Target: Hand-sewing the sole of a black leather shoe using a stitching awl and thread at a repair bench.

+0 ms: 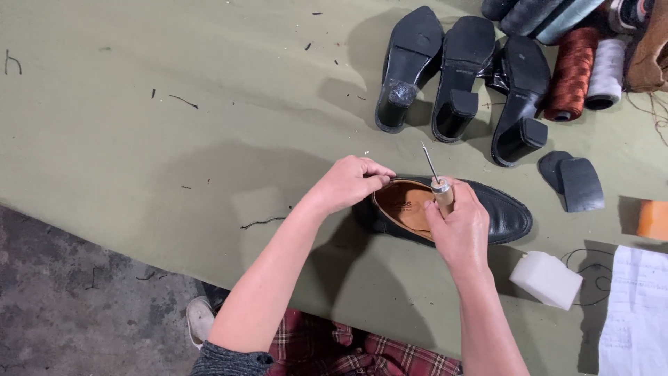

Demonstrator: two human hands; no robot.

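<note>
The fingers (376,170) of the left hand (346,184) are pinched shut at the heel rim of a black leather shoe (445,212); whether they grip the rim or something thin there is too small to tell. The right hand (460,233) is closed round the wooden handle of an awl (437,182), its metal point slanting up and away.

The olive bench (174,125) carries everything. The shoe lies on its side near the front edge, tan insole showing, toe to the right. Far right lie three black heeled soles (459,73), then thread spools (572,73). Right of the shoe lie two dark heel pieces (574,181), a white block (546,278), paper (637,313) and an orange block (654,219).
</note>
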